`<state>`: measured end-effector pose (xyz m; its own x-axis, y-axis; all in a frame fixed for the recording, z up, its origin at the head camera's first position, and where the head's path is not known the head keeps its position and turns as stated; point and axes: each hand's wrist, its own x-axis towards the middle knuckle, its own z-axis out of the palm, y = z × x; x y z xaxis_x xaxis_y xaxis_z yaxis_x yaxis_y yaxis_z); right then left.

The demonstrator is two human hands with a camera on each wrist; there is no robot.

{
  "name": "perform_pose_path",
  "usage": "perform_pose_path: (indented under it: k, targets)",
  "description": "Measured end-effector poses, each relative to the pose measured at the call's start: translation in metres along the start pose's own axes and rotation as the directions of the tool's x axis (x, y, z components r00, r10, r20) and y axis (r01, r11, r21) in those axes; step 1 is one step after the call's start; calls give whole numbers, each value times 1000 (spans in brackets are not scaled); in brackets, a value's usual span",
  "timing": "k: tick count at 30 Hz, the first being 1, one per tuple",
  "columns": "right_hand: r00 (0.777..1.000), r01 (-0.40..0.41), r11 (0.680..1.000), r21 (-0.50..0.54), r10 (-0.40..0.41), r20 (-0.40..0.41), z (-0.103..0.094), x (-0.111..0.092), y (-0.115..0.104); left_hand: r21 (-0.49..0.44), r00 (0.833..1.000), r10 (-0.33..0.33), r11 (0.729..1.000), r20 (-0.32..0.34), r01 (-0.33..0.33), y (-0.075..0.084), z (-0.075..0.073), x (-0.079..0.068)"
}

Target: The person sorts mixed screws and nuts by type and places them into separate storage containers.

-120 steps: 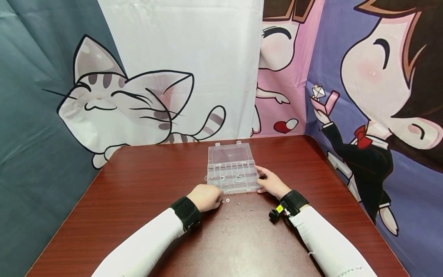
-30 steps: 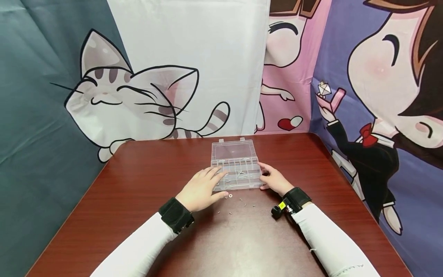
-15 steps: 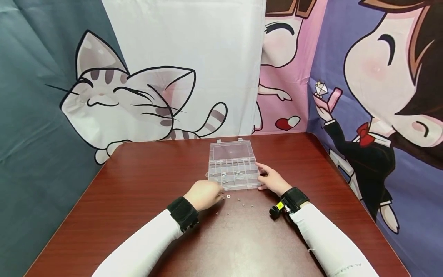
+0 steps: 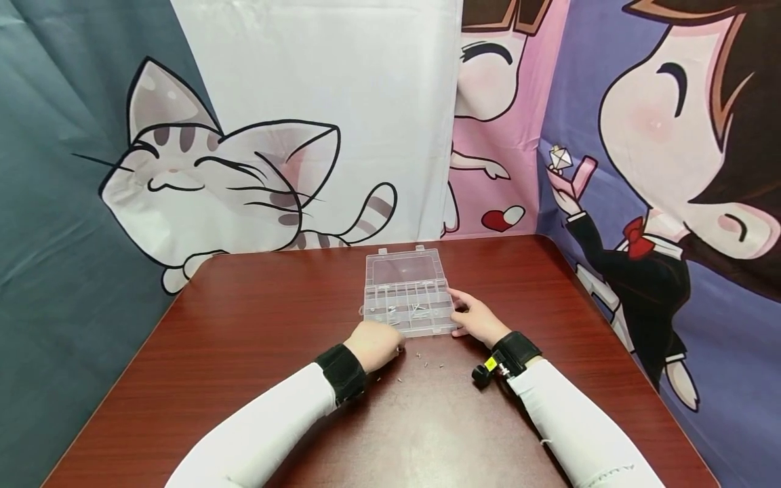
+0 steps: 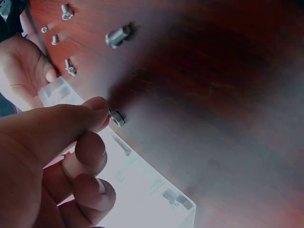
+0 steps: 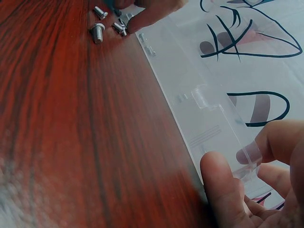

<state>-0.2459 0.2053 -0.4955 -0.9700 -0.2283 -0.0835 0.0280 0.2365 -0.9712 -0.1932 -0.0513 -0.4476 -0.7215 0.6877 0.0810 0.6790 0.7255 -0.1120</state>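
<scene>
A clear plastic compartment box (image 4: 409, 308) stands with its lid folded back on the brown table. My left hand (image 4: 373, 344) is low at the box's front edge, fingers curled. In the left wrist view its thumb and forefinger tips pinch at a small hex nut (image 5: 117, 118); the far side of the pinch is hidden. My right hand (image 4: 478, 320) grips the box's right end, with the thumb (image 6: 216, 175) on the front side and fingers round the corner. Small screws (image 5: 118, 35) lie in front of the box. Some compartments hold screws (image 5: 122, 145) and nuts (image 5: 178, 197).
Several loose screws (image 6: 97, 33) are scattered on the table (image 4: 244, 312) between the hands. The open lid (image 4: 405, 268) lies back behind the compartments. Cartoon-printed cloth (image 4: 329, 81) hangs behind and beside the table. Both wrists carry black straps (image 4: 515, 351).
One second ago my left hand was spread over the box's left compartments. It came back down to the table, curled its fingers and shifted slightly right. The right hand keeps its grip.
</scene>
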Motion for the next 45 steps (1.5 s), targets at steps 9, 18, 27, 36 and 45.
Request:
perform_pose_path:
  k: [9, 18, 27, 36, 45]
  targets:
    - [1000, 7, 1000, -10, -7, 1, 0, -2, -3, -9, 999, 32, 999, 18, -32, 1, -3, 7]
    - [1000, 5, 1000, -10, -5, -4, 0, -2, -1, 9, 997, 21, 1000, 77, -21, 4, -4, 10]
    - [1000, 0, 1000, -15, 0, -7, 0, 1, 3, 29, 998, 34, 999, 54, -36, 7, -6, 7]
    - [1000, 23, 1000, -4, -23, -4, -4, 2, 1, -86, 999, 32, 996, -5, -33, 1, -25, 29]
    - [1000, 6, 1000, 8, -6, -22, 1, 3, 4, -112, 998, -38, 993, -52, 32, -7, -40, 85]
